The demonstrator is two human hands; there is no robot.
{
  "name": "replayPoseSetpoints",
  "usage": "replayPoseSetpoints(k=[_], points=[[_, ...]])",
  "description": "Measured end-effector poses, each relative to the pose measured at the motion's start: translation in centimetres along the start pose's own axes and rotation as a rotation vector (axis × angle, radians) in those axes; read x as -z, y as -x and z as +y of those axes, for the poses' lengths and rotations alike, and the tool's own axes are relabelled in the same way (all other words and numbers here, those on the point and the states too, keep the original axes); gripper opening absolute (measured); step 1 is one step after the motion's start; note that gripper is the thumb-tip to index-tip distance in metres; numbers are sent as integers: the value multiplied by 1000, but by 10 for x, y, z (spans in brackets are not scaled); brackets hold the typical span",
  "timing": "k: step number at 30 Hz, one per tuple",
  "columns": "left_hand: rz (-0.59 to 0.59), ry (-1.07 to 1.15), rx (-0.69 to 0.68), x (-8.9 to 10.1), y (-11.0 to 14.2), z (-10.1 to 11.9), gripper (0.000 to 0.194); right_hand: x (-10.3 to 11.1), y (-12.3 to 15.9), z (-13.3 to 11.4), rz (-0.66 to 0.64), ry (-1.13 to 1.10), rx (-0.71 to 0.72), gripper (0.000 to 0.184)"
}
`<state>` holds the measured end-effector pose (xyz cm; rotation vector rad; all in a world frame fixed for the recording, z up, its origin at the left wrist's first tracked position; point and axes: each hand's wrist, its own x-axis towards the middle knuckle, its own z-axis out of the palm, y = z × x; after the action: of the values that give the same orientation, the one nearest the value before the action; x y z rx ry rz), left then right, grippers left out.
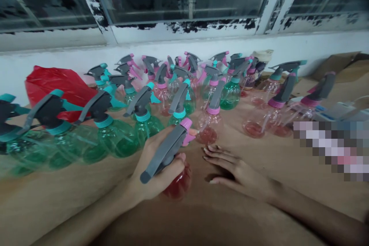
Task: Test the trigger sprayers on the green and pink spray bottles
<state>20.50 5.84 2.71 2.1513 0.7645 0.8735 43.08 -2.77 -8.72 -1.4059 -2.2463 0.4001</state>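
Note:
My left hand (157, 165) is wrapped round the neck of a spray bottle (177, 184) with a clear red body and a grey and pink trigger head. Its nozzle points away from me, and the fingers hide its collar. My right hand (233, 167) lies on the brown table surface (225, 215) just right of that bottle, fingers stretched out and holding nothing. Beyond the hands stands a pink-collared spray bottle (211, 123). A green spray bottle (148, 125) with a turquoise collar is further left.
More green bottles (117, 136) line the left side. Several pink and turquoise-headed bottles crowd towards the wall (161, 46). A red plastic bag (57, 82) lies behind the left row. Pink bottles (255, 123), brown cardboard (340, 67) and a blurred patch are at the right.

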Motion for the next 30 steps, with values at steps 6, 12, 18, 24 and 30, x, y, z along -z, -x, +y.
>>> replayPoseSetpoints(k=[6, 12, 18, 24, 30], points=[[-63, 35, -54, -2, 1, 0, 24, 3, 1, -5, -24, 14, -22, 57], [-54, 19, -21, -2, 3, -2, 22, 6, 0, -9, -26, 6, -27, 55], [-8, 24, -6, -4, 2, -4, 12, 5, 2, -8, -26, 42, -6, 53], [-27, 68, -26, -4, 1, 0, 26, 5, 2, -8, -59, 85, -10, 54], [-49, 58, -26, -2, 1, 0, 19, 7, 2, -10, -46, 74, -17, 53]])
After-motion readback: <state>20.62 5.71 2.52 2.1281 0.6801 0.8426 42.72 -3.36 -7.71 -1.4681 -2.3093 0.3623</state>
